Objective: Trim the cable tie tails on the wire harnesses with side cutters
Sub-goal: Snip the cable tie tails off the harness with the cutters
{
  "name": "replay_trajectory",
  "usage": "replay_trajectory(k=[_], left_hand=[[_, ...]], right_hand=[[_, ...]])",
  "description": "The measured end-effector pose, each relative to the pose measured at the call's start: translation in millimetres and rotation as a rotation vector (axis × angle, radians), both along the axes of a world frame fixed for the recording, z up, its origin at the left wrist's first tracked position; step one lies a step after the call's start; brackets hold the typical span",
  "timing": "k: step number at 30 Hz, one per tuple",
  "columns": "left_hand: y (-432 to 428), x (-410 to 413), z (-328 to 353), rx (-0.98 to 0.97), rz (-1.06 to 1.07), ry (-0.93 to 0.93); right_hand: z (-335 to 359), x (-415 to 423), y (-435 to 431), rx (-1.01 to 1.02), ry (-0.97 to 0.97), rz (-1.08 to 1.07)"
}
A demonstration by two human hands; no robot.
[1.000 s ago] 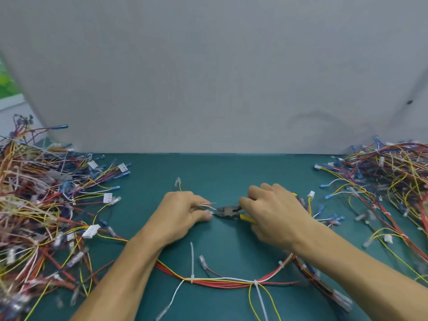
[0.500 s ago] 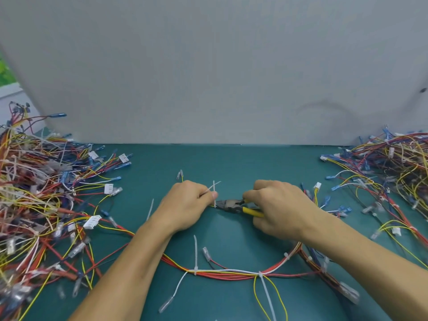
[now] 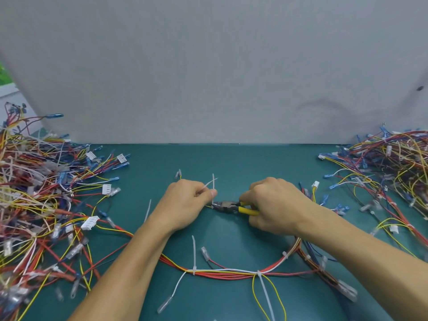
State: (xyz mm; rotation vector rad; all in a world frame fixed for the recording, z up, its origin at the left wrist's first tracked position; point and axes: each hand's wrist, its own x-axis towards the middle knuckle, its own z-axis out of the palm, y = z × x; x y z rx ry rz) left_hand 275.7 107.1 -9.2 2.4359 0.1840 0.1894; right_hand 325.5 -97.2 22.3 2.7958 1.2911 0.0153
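I see the side cutters [image 3: 228, 206] at the centre of the frame, just above the green mat [image 3: 266, 165]: a dark steel head with yellow handles, their long axis running nearly level across the picture, nose pointing left and handles trailing right and slightly down. My right hand [image 3: 275, 205] is clenched around those handles, and the jaws look nearly closed, though they are too small for me to be sure. The nose sits at the base of a pale cable tie tail [image 3: 213, 185] that stands almost upright, tip toward the top of the frame. My left hand [image 3: 187, 206] pinches the thin wires beside that tail, thumb tip just left of the cutter nose. In the lower middle, the wire harness [image 3: 231, 273] curves in an arc of red, yellow and white leads, carrying two more untrimmed ties. Heaps of harnesses fill the left edge [image 3: 39, 200] and the upper right [image 3: 389, 167].
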Motion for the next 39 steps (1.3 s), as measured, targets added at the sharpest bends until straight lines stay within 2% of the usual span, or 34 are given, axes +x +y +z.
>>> replay_trajectory(k=[4,10,15,19,24,29,31,33,34,37,39], left_hand=[[1,1,-3,-0.128,-0.008,-0.053],[-2,0,-1,-0.221,0.041,-0.098],[-8,-7,29,-0.927,0.208,-0.159],[-9,-26,62,-1.263,0.058,-0.176],[-35,-53,79,-1.354,-0.160,-0.121],[-62,-77,58,-1.472,-0.225,0.114],[-69,-87,47,-1.471,-0.236,0.199],[-73,-96,36,-1.352,-0.234,0.204],[-74,-101,31,-1.179,-0.245,0.156],[-73,-108,14,-0.351,-0.345,-0.041],[-72,-107,9,-0.097,-0.429,-0.046]], right_hand=[[-2,0,2,-0.018,-0.033,0.000],[-4,-3,2,-0.017,-0.058,-0.013],[4,-16,-22,0.105,-0.040,-0.067],[14,-36,-54,0.210,0.001,-0.127],[22,-67,-83,0.232,0.043,-0.125],[14,-92,-101,0.090,0.071,-0.072],[11,-98,-107,0.072,0.055,-0.045],[12,-103,-109,0.064,-0.010,-0.007],[13,-104,-111,0.059,-0.068,0.008],[14,-107,-112,0.083,-0.188,0.007],[12,-107,-110,0.094,-0.222,0.032]])
